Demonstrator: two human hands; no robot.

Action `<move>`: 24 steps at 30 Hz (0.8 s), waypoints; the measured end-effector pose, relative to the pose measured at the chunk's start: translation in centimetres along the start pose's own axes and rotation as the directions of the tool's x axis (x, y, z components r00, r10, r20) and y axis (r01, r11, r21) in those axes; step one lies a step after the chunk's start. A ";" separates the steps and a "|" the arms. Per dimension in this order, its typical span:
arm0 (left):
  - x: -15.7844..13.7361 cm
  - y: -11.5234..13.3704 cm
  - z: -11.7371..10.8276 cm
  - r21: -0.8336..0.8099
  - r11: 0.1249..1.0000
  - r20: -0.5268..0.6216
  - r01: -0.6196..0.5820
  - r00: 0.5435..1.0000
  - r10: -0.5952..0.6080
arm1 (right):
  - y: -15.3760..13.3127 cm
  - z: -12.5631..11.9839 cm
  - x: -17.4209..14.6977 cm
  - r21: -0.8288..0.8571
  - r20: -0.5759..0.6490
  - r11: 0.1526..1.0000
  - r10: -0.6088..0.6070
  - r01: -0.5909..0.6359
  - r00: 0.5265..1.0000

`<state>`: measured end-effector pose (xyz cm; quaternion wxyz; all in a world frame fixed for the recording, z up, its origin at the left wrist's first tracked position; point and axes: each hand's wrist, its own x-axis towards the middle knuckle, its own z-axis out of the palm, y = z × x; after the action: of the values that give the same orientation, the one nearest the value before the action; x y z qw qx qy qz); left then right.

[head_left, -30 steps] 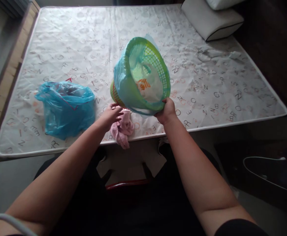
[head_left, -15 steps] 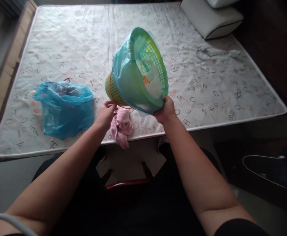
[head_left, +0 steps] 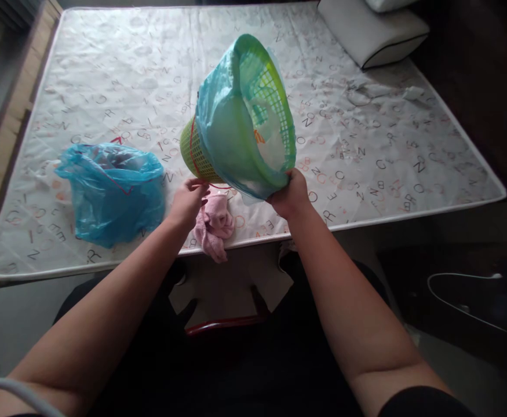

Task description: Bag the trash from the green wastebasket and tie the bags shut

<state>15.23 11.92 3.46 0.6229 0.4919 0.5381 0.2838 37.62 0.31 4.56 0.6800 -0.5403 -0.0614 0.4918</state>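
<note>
A green plastic wastebasket [head_left: 186,152] with mesh sides tilts over the mattress, its mouth toward the right. A translucent blue bin liner [head_left: 222,124] lines it and folds down over the rim. My right hand [head_left: 292,194] is closed round the lower rim, liner included. Below the base, my left hand [head_left: 188,201] pinches the liner's red drawstring [head_left: 192,142], which loops round the basket's outside. A crumpled pink cloth [head_left: 215,223] lies beside my left fingers at the mattress edge. Something pale with an orange mark shows inside the basket.
To the left, a fuller blue plastic bag [head_left: 118,202] with a red drawstring stands on the patterned mattress [head_left: 366,168]. White pillows [head_left: 375,35] lie at the back right. A white cable [head_left: 436,295] hangs at the right, and a red-edged stool [head_left: 222,325] is below.
The wastebasket has tipped slightly and its upper rim has risen a little, with its base shifting left. Both hands keep their holds almost in place.
</note>
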 end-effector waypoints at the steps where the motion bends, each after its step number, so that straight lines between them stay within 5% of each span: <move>1: 0.0 0.0 0.0 -0.002 1.000 -0.005 0.001 1.000 -0.001 | 0.0 0.0 0.0 0.006 -0.006 1.000 0.005 -0.005 1.000; 14: 0.3 -1.7 0.9 -0.092 0.992 0.064 0.083 0.995 -0.077 | -0.2 0.6 -0.7 -0.002 0.036 1.000 0.007 -0.007 0.999; 24: -1.2 -0.7 2.2 -0.085 0.995 0.068 0.059 0.996 -0.054 | 0.3 -0.1 0.1 0.012 -0.038 0.999 -0.035 0.035 0.999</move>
<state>16.84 9.94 3.13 0.6689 0.4579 0.5181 0.2728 37.53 0.35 4.19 0.6930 -0.5439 -0.0549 0.4701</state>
